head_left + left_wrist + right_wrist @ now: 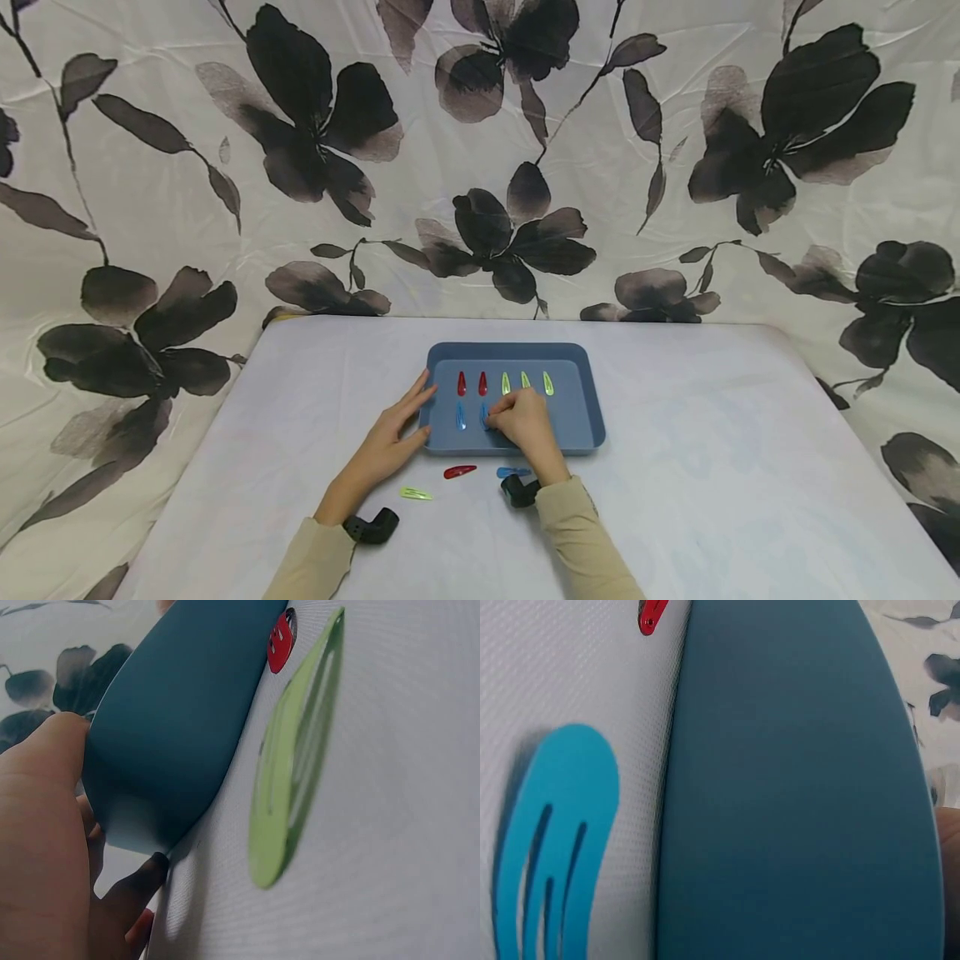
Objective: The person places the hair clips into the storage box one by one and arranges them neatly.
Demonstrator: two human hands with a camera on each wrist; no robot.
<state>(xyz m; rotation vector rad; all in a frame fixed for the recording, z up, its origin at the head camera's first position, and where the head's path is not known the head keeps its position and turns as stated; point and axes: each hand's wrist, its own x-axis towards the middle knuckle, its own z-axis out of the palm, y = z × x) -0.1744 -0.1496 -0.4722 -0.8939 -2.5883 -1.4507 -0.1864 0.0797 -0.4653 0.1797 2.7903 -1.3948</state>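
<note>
A blue-grey tray (517, 442) lies on the table with snap hair clips set out in rows. My right hand (525, 419) is over it, finger and thumb pinching a blue hair clip (484, 416). Left of that lies another blue clip (461, 416). Behind them come two red clips (461, 383) and three green clips (548, 383), one partly hidden by the right hand. My left hand (388, 435) rests against the tray's left side, fingers spread. In the right wrist view the tray wall (795, 787) hides most of that hand.
In front of the tray lie a loose red clip (460, 472), a blue clip (513, 472) near the right wrist's camera, and a green clip (416, 493) near the left wrist. White cloth covers the table (712, 467); a floral curtain (480, 167) hangs behind.
</note>
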